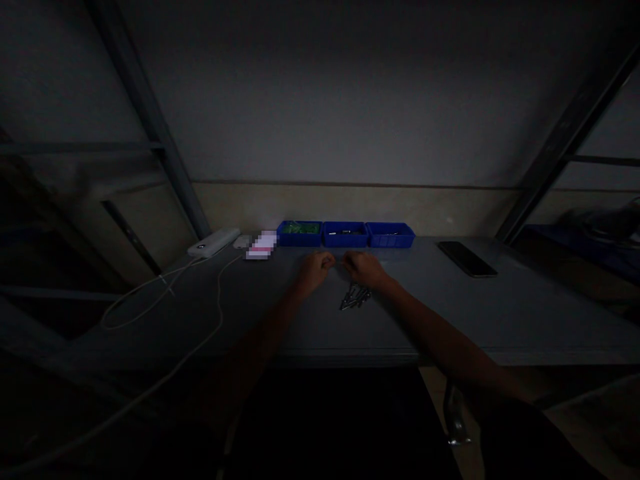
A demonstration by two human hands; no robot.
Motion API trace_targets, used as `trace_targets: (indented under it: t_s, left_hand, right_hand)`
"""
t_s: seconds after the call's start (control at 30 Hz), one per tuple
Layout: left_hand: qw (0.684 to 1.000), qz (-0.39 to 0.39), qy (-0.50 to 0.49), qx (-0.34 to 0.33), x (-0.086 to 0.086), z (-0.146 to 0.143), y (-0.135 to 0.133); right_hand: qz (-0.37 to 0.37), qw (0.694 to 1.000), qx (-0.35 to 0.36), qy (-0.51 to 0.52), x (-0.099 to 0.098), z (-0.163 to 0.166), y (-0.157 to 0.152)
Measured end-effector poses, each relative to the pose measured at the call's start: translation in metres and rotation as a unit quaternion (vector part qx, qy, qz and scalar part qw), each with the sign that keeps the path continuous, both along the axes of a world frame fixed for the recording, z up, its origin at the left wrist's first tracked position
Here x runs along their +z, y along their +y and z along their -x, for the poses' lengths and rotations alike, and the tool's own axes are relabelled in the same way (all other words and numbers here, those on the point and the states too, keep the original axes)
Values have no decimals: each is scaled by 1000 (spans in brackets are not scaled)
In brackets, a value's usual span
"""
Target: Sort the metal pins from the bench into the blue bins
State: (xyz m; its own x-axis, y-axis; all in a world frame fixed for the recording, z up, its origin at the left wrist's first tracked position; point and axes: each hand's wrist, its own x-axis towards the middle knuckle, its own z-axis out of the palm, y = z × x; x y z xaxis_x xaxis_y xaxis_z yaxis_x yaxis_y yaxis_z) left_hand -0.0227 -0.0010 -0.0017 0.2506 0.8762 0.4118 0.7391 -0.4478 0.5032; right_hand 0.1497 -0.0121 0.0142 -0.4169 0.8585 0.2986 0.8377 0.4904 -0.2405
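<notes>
My left hand (316, 269) and my right hand (364, 268) face each other above the table, a small gap between them, just in front of the blue bins. Both have their fingers pinched together. What either pinch holds is too small and dark to make out. Beneath my right hand lies a loose pile of thin metal pieces, like screws or pins (355, 297). The left blue bin (300, 240) has green items in it. Small metal-looking parts lie in the middle blue bin (345, 242), and a few small pieces show in the right blue bin (391, 242).
A dark phone (467, 259) lies on the grey table (310, 333) at the right. To the left are a white power bank (214, 243), a lit, blurred phone (262, 245) and white cables (220, 300). Metal frame posts (175, 180) stand on both sides, with a wall behind.
</notes>
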Motion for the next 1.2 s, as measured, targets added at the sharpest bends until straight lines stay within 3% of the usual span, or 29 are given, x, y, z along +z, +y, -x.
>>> trace_targets:
  t_s: [0.13, 0.9, 1.03, 1.2]
  left_hand:
    - [1000, -14, -9, 25, -2, -1, 2]
    - [999, -51, -16, -6, 0, 1, 3]
    - [999, -46, -8, 18, 2, -1, 0]
    - [997, -25, -54, 50, 4, -2, -2]
  right_hand:
    - [-4, 1000, -17, -3, 4, 1, -2]
    - [-15, 998, -29, 48, 2, 5, -3]
    - [-17, 998, -44, 45, 3, 9, -5]
    - [-91, 990, -64, 84, 10, -1, -5]
